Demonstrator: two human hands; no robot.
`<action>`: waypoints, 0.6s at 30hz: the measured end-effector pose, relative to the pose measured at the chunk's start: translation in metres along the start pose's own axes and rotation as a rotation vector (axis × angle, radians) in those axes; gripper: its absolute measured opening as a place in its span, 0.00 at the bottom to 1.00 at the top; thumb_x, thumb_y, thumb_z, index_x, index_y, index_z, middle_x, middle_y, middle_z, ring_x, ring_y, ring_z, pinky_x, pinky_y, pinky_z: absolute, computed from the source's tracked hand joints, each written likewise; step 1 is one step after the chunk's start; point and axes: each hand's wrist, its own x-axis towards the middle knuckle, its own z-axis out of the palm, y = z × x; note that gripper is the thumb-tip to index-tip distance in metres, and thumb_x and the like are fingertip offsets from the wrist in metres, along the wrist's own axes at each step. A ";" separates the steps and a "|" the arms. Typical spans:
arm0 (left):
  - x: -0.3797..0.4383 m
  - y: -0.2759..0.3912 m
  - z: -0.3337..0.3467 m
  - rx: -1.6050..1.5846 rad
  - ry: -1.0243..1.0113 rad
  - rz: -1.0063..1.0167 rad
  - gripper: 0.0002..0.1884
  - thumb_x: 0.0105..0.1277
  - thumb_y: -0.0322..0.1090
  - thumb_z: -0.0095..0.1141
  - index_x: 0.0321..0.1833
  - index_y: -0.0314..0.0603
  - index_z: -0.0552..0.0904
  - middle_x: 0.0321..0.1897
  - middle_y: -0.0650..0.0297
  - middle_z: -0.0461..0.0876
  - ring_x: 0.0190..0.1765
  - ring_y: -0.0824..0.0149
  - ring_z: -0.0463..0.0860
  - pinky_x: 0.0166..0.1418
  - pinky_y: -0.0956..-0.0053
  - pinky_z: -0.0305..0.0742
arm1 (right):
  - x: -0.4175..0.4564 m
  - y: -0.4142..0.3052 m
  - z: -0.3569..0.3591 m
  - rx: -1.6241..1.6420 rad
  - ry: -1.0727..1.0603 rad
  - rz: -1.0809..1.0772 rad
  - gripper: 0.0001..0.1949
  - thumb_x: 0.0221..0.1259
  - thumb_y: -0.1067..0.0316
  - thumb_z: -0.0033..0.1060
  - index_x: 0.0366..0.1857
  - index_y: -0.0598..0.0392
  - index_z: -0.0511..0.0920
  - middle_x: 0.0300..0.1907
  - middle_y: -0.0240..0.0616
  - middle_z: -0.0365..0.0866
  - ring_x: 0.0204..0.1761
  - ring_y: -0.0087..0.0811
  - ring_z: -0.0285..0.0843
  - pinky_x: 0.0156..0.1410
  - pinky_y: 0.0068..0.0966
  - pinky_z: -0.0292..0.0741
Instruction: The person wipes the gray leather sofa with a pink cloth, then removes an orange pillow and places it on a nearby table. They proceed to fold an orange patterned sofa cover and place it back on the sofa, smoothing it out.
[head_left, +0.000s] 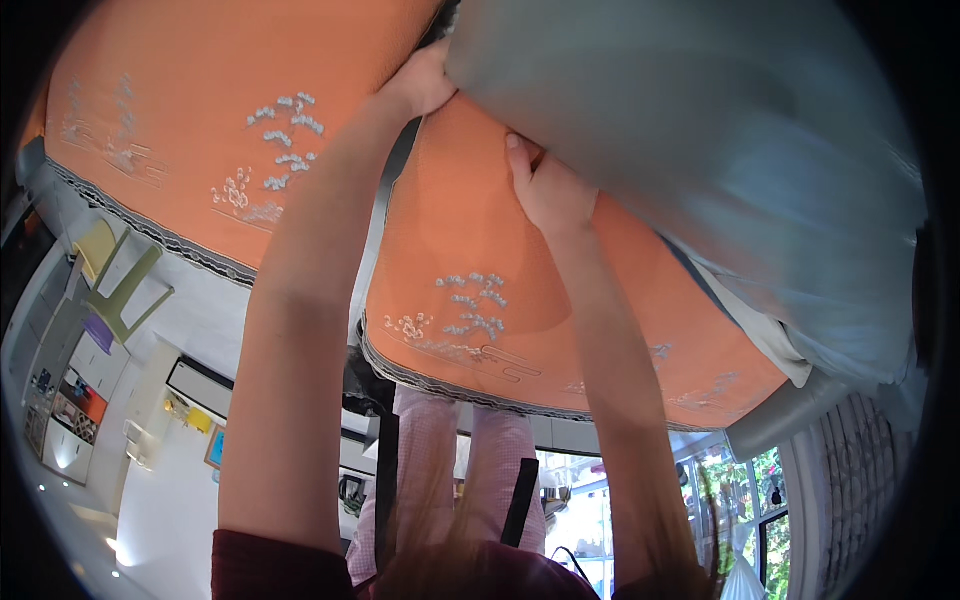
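Observation:
An orange seat cover (465, 225) with embroidered trees and blossoms lies on the sofa in front of me. To its left lies another orange cover (180, 97) with the same motifs, and a dark gap (401, 154) runs between the two. My left hand (427, 79) reaches to the far end of this gap, its fingers hidden beside a large grey, leather-like sofa cushion (675, 112). My right hand (559, 191) rests on the nearer cover at the grey cushion's edge. Its thumb points forward over the orange fabric; the other fingers are mostly hidden.
My legs in pink checked trousers (427, 427) stand at the sofa's front edge. A grey sofa arm (787, 412) is at the right, near a curtain (855, 450) and a window (772, 480). A green plastic stool (124, 296) stands on the floor at left.

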 end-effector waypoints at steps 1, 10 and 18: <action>0.004 0.005 0.003 -0.121 -0.006 -0.034 0.21 0.67 0.33 0.49 0.63 0.40 0.73 0.63 0.53 0.74 0.62 0.53 0.74 0.64 0.65 0.70 | 0.001 0.005 0.001 -0.002 0.036 -0.013 0.29 0.63 0.42 0.52 0.52 0.61 0.77 0.52 0.51 0.78 0.53 0.50 0.74 0.60 0.43 0.70; 0.053 -0.044 0.018 -0.763 0.370 -0.008 0.12 0.64 0.24 0.52 0.51 0.34 0.79 0.50 0.51 0.82 0.48 0.51 0.82 0.56 0.63 0.76 | 0.013 -0.008 -0.011 -0.025 -0.074 0.008 0.31 0.65 0.40 0.49 0.53 0.62 0.76 0.53 0.53 0.78 0.55 0.49 0.74 0.62 0.41 0.69; -0.081 0.015 0.048 -0.103 0.667 0.258 0.21 0.71 0.31 0.44 0.66 0.40 0.70 0.63 0.50 0.73 0.64 0.50 0.72 0.67 0.64 0.68 | -0.033 -0.012 0.032 -0.407 0.319 -0.310 0.34 0.66 0.45 0.48 0.65 0.66 0.62 0.64 0.58 0.65 0.66 0.53 0.62 0.72 0.45 0.57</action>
